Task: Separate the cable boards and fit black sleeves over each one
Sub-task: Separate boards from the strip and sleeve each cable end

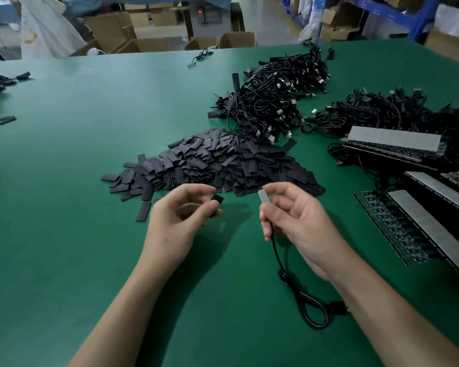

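My left hand pinches a short black sleeve between thumb and fingers, just above the green table. My right hand holds a small pale cable board upright, about a hand's width right of the sleeve. The board's black cable hangs down from my fist and coils on the table near my right wrist. Sleeve and board are apart. A big heap of loose black sleeves lies just behind both hands.
Panels of joined cable boards with grey strips lie at the right edge. Two tangled piles of black cables sit behind. A single cable lies at the far edge, stray sleeves at the left. Cardboard boxes stand beyond the table.
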A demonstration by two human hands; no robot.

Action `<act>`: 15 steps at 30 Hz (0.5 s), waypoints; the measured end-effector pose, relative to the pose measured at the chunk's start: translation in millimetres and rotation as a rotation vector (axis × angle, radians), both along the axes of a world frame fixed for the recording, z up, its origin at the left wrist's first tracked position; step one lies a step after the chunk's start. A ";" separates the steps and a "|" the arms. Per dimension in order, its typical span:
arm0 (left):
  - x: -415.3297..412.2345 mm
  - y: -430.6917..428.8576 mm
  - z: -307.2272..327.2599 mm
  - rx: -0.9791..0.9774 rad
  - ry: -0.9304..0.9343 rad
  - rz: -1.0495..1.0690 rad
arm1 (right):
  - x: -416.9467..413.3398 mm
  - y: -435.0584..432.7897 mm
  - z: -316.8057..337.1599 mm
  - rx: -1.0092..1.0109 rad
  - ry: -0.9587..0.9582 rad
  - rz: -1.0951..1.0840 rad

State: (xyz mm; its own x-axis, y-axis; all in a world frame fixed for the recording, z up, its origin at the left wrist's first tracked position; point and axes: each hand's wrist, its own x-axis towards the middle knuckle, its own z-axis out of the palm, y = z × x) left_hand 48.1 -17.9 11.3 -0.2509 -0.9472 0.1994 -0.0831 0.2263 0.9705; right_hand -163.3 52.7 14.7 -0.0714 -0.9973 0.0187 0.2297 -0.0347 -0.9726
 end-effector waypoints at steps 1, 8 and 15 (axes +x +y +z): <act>-4.0 4.5 0.7 0.057 0.082 -0.069 | 0.5 0.3 -0.4 0.004 0.018 0.018; -18.3 14.9 -1.7 0.144 0.224 -0.238 | 6.1 3.0 -2.3 -0.005 0.111 0.102; -19.5 16.7 -1.8 0.130 0.167 -0.269 | 10.1 3.9 -0.3 0.022 0.191 0.082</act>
State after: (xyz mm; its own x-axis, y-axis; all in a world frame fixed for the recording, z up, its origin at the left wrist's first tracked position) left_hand 28.6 -1.2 9.5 -0.4694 -0.8717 0.1407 0.1256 0.0918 0.9878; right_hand -153.2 56.6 14.4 0.0130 -0.9999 0.0024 0.0424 -0.0019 -0.9991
